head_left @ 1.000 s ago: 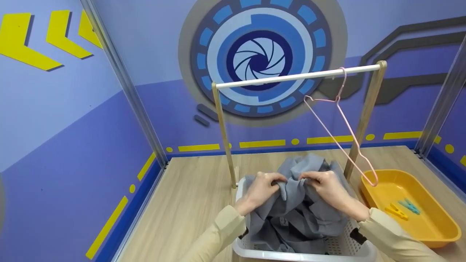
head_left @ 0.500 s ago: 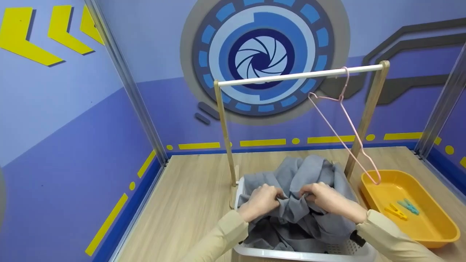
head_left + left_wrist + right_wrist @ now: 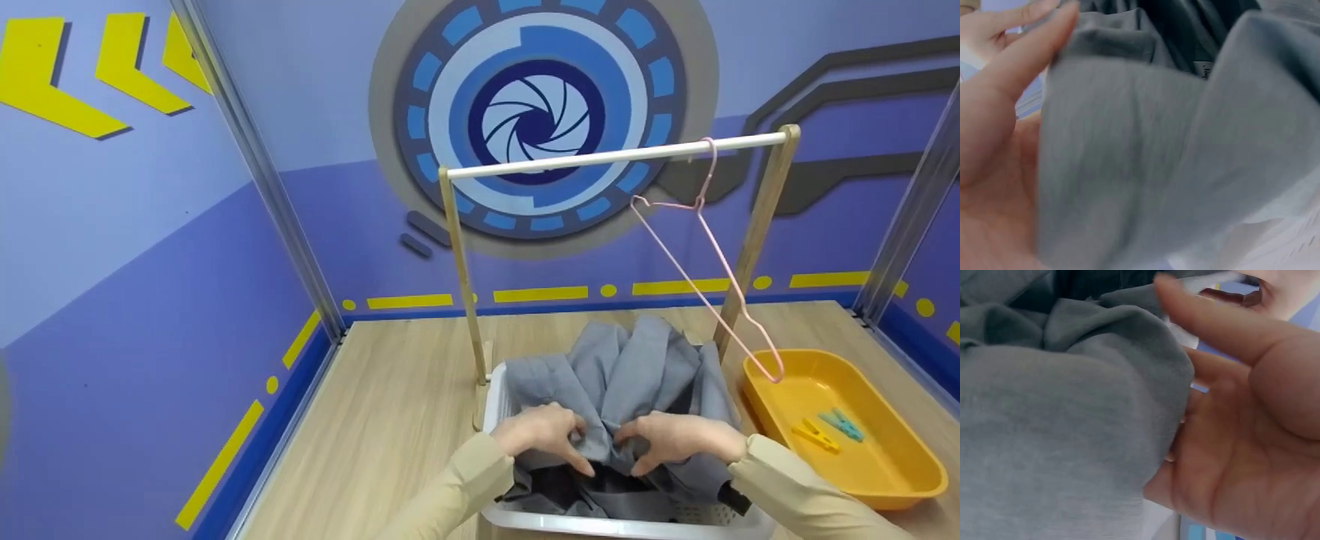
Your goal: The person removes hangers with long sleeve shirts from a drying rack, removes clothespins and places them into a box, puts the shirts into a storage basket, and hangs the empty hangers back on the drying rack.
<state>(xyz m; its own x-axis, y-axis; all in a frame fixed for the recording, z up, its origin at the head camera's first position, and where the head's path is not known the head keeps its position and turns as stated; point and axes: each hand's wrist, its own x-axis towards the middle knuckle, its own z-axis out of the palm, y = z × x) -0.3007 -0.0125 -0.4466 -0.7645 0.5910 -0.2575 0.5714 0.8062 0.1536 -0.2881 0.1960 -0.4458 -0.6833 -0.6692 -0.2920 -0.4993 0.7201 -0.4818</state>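
Observation:
A grey garment [image 3: 637, 367] lies bunched in a white plastic basket [image 3: 622, 526], its folds rising above the far rim. At its near side, my left hand [image 3: 544, 433] has its thumb apart from the fingers, which rest against the cloth. Opposite it, my right hand [image 3: 667, 439] touches the same folds, thumb also spread away. In the right wrist view, the fingers pass partly behind the fabric and the thumb stands straight. A small white label [image 3: 1203, 68] shows inside the garment in the left wrist view.
A pink hanger [image 3: 724, 262] hangs from the white rod [image 3: 615, 156] of a wooden-post rack behind the basket. On the right, an orange tray [image 3: 900, 450] holds a yellow clothespin [image 3: 816, 436] and a teal clothespin [image 3: 841, 424].
Both hands have moved toward the basket's near side and lower. Their thumbs and fingers have parted from the pinched cloth. The garment's folds have dropped and spread at the front.

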